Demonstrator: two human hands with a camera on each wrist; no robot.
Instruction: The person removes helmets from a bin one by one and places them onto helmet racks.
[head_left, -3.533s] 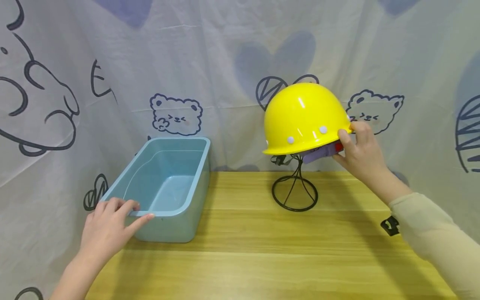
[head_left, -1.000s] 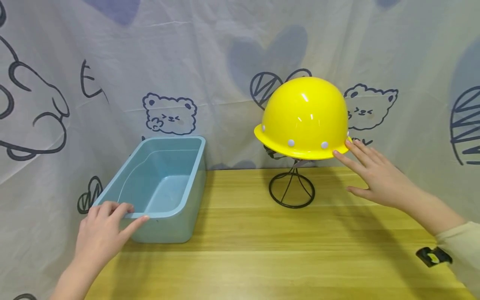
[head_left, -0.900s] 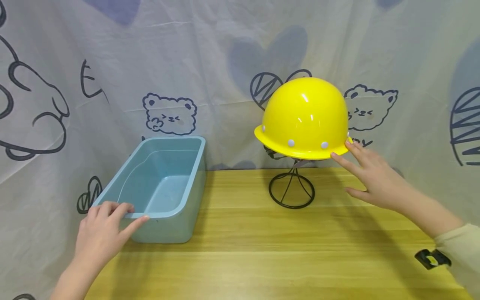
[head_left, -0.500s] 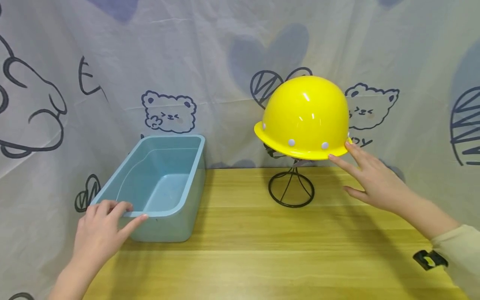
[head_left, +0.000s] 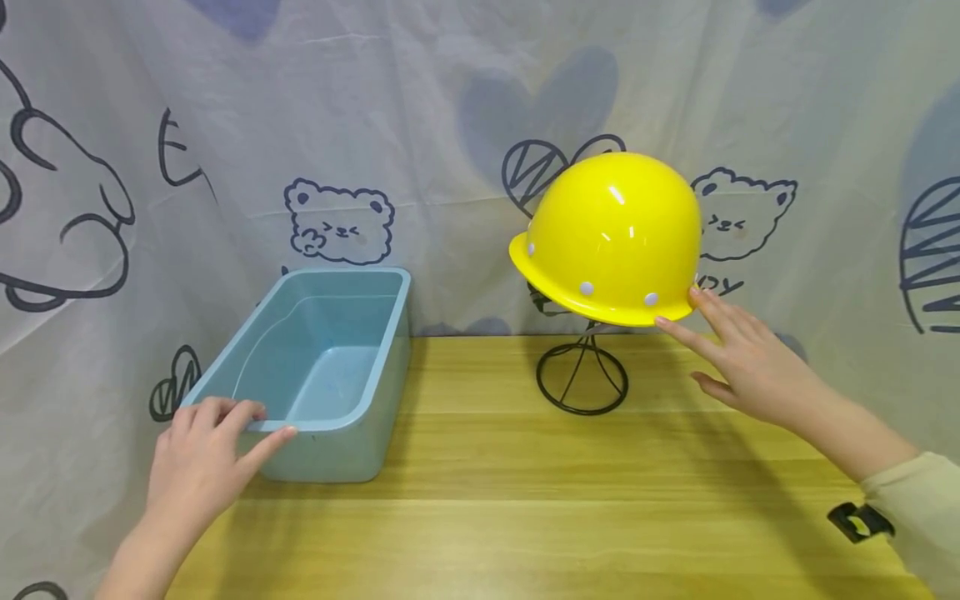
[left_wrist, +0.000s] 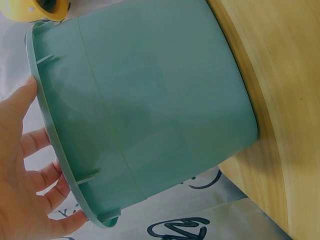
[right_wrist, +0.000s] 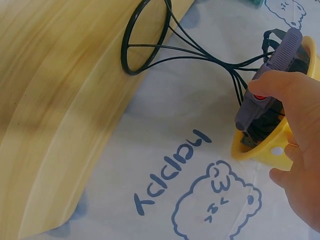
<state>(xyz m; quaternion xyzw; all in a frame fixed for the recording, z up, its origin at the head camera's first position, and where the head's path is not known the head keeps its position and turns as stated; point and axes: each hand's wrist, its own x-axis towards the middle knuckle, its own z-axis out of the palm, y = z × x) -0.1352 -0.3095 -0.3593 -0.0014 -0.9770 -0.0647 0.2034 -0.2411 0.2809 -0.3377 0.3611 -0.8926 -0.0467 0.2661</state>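
A yellow hard hat [head_left: 615,237] sits tilted on a black wire stand [head_left: 583,379], its right side lower. My right hand [head_left: 757,367] touches the right end of its brim with extended index and middle fingertips, the thumb apart below. From the right wrist view, the thumb overlaps a purple-grey adjuster band [right_wrist: 285,50] with a red part, under the hat. At the left, my left hand [head_left: 198,458] holds the near rim of a blue-green plastic bin [head_left: 390,358]. Its fingers curl over the rim while the thumb lies along the outer edge, as the left wrist view also shows.
The wooden table [head_left: 525,517] carries both the bin and the stand. A light curtain [head_left: 442,108] with bear and heart drawings hangs behind and at both sides. A black buckle-like piece [head_left: 858,522] shows at the right sleeve.
Earlier, my right hand gripped the hat's raised right brim. Since then the hat's right side has come down, and the fingers have straightened against the brim. My left hand keeps its place.
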